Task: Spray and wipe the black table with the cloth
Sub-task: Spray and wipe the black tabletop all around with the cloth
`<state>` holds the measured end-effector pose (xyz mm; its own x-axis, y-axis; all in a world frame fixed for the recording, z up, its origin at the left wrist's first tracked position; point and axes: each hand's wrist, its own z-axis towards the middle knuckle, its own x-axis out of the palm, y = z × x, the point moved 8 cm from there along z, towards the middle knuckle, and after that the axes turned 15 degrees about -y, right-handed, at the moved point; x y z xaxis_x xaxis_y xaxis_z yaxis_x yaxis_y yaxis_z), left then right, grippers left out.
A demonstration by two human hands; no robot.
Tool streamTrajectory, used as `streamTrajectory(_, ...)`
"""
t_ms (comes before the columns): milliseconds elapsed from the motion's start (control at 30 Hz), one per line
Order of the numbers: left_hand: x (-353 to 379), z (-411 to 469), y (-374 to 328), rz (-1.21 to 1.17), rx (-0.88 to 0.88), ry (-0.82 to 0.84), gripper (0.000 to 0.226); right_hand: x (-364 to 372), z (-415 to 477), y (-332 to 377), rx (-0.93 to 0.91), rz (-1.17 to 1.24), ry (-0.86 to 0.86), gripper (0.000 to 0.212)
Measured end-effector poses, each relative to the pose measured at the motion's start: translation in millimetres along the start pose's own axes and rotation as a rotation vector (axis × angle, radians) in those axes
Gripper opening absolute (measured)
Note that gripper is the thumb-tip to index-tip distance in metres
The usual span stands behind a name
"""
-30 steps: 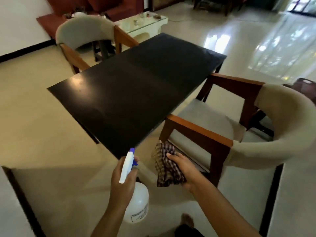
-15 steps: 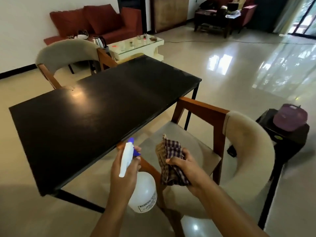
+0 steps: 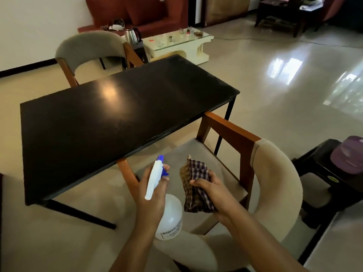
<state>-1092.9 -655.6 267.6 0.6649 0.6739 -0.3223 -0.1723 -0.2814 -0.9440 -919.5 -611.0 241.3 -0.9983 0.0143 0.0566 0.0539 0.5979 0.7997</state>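
Note:
The black table (image 3: pixel 110 122) fills the middle of the view, bare and glossy with a light reflection. My left hand (image 3: pixel 152 195) grips a white spray bottle (image 3: pixel 170 216) with a blue nozzle, held just off the table's near edge with the nozzle aimed toward the top. My right hand (image 3: pixel 210 186) holds a bunched purple checked cloth (image 3: pixel 195 185) beside the bottle, above the chair seat. Neither hand touches the table.
A beige chair with a wooden frame (image 3: pixel 273 185) stands between me and the table's near right side. A second chair (image 3: pixel 88 50) sits across the table. A black stool with a purple container (image 3: pixel 345 160) is at right. A glass coffee table (image 3: pixel 180 42) lies beyond.
The view has shifted so the table sits more squarely in front and closer. Both hands kept their grips and rose slightly toward the table's edge.

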Motion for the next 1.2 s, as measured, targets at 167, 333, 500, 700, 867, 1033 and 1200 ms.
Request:
streamTrajectory(167, 32, 7, -13, 0.013, 0.021, -0.087, 0.035, -26, 41, 27, -0.015, -0.082, 0.030, 0.045)
streamTrajectory(333, 98, 10, -7, -0.008, -0.059, -0.222, 0.032, -55, 110, 62, -0.023, -0.144, 0.114, 0.031)
streamTrajectory(500, 180, 4, -15, -0.003, -0.185, -0.449, 0.036, -93, 180, 110, -0.215, -0.401, 0.351, 0.028)
streamTrajectory(700, 249, -23, -45, -0.039, -0.323, -0.645, 0.054, -127, 238, 192, -0.763, -0.703, 0.460, 0.047)
streamTrajectory(867, 267, -30, -57, -0.032, -0.310, -0.751, 0.053, -74, 289, 219, -1.384, -1.045, 0.502, 0.047)
streamTrajectory(1033, 269, -26, -49, -0.043, -0.344, -0.793, 0.054, -19, 313, 196, -1.912, -1.547, 0.741, 0.044)
streamTrajectory(1200, 268, -11, -43, -0.048, -0.353, -0.842, 0.049, 10, 342, 184, -2.111, -1.856, 0.890, 0.055)
